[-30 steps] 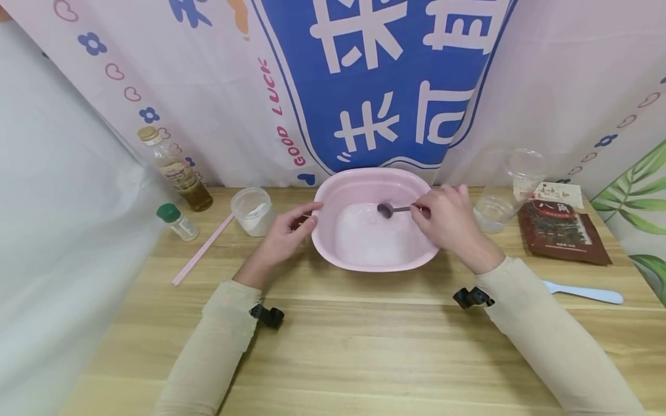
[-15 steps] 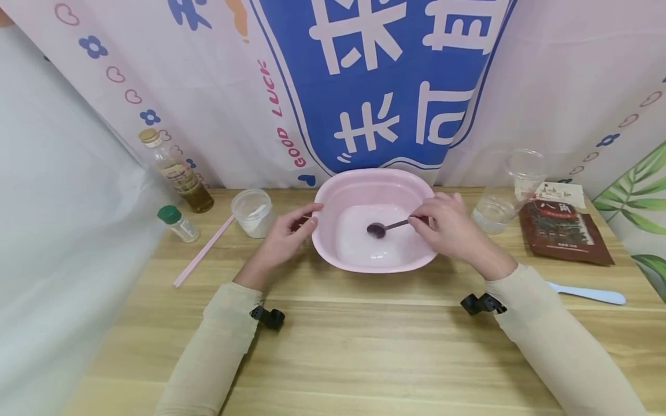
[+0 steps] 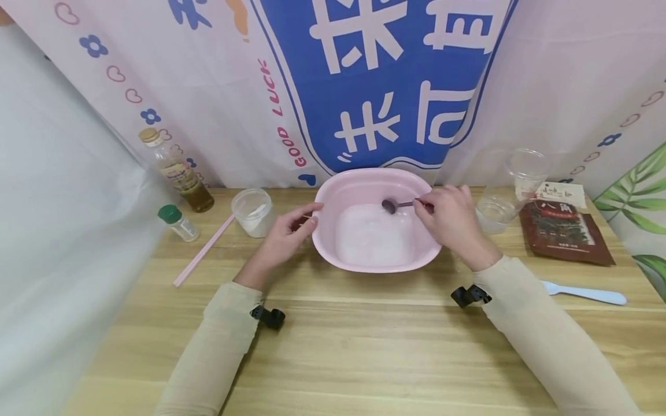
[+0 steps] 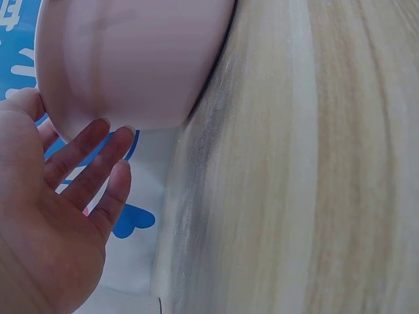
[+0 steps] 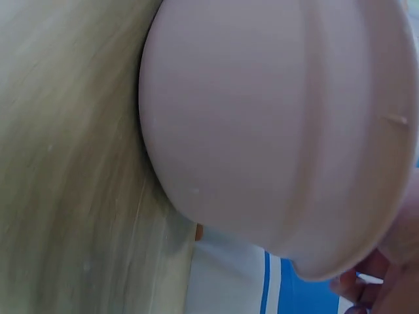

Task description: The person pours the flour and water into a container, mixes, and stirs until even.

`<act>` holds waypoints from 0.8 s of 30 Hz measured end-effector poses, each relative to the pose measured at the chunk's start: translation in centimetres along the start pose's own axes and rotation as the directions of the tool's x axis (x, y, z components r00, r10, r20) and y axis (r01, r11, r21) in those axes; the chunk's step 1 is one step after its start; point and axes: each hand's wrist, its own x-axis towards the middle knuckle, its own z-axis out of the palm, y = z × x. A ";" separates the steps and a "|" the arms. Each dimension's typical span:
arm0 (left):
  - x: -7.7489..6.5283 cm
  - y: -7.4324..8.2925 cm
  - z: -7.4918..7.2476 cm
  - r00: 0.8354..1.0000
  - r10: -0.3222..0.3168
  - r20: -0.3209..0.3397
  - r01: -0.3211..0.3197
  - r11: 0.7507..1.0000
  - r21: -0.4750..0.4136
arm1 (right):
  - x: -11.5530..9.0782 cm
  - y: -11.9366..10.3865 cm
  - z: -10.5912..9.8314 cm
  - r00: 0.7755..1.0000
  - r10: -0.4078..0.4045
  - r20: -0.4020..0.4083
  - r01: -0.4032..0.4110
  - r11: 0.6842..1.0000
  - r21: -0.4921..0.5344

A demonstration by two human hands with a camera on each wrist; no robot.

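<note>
Tabletop (image 3: 354, 346) stretches before basin (image 3: 359, 193); left hand (image 3: 283, 236), loosely spread, touches rim (image 3: 376, 268); right hand (image 3: 451, 218) pinches spoon (image 3: 389, 206).

Wood-grain table (image 3: 364, 352), printed curtain (image 3: 343, 98) behind, white cloth (image 3: 57, 190) alongside

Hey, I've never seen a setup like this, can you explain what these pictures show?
There's no machine: it's a person working bare-handed. The wide views look down from a head camera; the close ones come from each wrist and show the outside of the pink basin. The person's left grip touches the basin's rim. Their right grip holds a dark spoon inside the basin. On the wooden table, a bottle of amber liquid, green-capped jar, pink sticks and tub are to the left; a brown packet and pale blue utensil to the right.
</note>
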 end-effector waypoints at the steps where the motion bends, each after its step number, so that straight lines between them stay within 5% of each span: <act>1: 0.0 0.0 0.0 1.000 0.000 0.000 0.000 1.000 0.000 | 0.0 -0.1 0.0 1.000 0.014 -0.004 -0.014 1.000 -0.009; 12: 0.2 -0.1 0.1 1.000 0.005 -0.011 -0.005 1.000 -0.006 | -0.9 -0.3 -1.1 0.993 0.112 -0.026 -0.110 0.992 0.057; 24: 0.1 -0.1 0.2 1.000 -0.005 -0.007 0.005 1.000 -0.006 | -0.8 -0.2 0.3 0.999 -0.010 0.047 0.004 0.990 0.142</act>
